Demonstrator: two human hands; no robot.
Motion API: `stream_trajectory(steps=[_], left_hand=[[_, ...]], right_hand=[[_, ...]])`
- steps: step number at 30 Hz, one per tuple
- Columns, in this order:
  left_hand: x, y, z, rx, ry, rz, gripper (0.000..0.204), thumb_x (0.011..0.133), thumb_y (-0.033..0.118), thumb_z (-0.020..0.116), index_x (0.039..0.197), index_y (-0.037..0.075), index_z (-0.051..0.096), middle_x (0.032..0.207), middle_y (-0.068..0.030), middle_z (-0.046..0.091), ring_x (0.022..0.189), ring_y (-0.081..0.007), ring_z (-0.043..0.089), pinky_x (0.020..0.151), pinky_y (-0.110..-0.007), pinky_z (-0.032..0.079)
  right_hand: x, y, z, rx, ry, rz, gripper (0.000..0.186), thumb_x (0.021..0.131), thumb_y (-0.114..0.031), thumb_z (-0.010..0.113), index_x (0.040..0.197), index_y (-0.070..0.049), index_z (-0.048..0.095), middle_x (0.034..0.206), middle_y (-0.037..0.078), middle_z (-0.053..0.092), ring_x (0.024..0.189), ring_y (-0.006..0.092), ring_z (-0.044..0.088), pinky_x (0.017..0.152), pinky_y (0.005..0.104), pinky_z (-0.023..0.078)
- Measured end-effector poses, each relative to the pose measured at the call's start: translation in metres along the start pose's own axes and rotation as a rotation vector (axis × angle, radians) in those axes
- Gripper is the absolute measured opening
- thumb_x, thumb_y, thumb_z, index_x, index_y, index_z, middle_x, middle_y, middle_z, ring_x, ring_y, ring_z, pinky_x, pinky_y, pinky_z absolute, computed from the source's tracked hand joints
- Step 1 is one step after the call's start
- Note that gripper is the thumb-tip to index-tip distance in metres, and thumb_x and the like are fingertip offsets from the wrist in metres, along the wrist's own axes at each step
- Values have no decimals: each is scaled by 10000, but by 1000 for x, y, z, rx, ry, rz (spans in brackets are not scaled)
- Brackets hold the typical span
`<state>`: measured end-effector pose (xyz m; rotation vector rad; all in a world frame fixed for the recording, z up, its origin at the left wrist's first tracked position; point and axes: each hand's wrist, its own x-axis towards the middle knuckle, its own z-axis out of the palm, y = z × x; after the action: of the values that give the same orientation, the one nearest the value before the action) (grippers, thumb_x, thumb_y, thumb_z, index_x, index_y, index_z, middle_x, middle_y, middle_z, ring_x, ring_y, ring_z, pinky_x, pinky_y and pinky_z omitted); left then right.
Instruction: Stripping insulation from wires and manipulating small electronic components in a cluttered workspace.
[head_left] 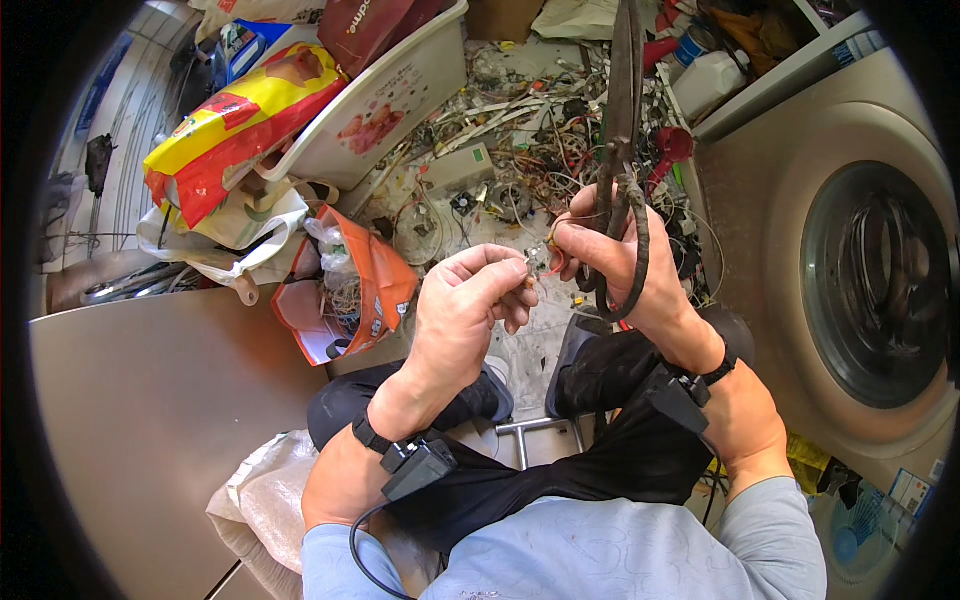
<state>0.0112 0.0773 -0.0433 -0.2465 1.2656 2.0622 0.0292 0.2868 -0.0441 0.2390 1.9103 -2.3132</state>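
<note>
In the middle, my left hand (455, 305) is closed, its thumb and forefinger pinching the end of a thin red wire (556, 267). To its right, my right hand (640, 275) is closed around a large pair of dark, worn scissors (624, 90). The blades point away from me, and the looped handles hang over my palm and fingers. The wire curls across the small gap between my hands, close to the right thumb and fingertips. Whatever small piece sits at the left fingertips is partly hidden by the fingers.
Tangled cables and electronic scraps (510, 200) cover the floor ahead. At left are an orange bag (375, 285) with wires inside, a white tub (400, 110) and a red-yellow bag (250, 135). A washing machine (760, 220) stands right; a brown panel (180, 400) lies left.
</note>
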Motion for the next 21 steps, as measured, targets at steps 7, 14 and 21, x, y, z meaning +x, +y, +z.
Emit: stream_trajectory(steps=[7,14,21], left_hand=[[-3,1,3,90,2,44,187,949,158,705,1042,-3,687,816,-92,719,634,-146,634,582,-258,488],[-4,0,5,143,22,52,181,943,156,715,1028,-1,690,826,-94,731,644,-137,639,586,-257,490],[-3,0,1,171,17,51,169,953,150,696,1022,-5,691,814,-78,726,653,-117,640,592,-243,488]], right_hand=[[-3,-5,8,62,58,76,267,878,-92,731,1058,37,580,775,107,692,658,162,671,586,282,521],[-5,-12,12,82,92,188,277,858,-114,728,1032,44,582,720,85,664,613,160,646,574,302,510],[-4,-8,3,86,19,156,339,904,-108,749,1140,24,545,843,94,668,687,180,683,623,324,557]])
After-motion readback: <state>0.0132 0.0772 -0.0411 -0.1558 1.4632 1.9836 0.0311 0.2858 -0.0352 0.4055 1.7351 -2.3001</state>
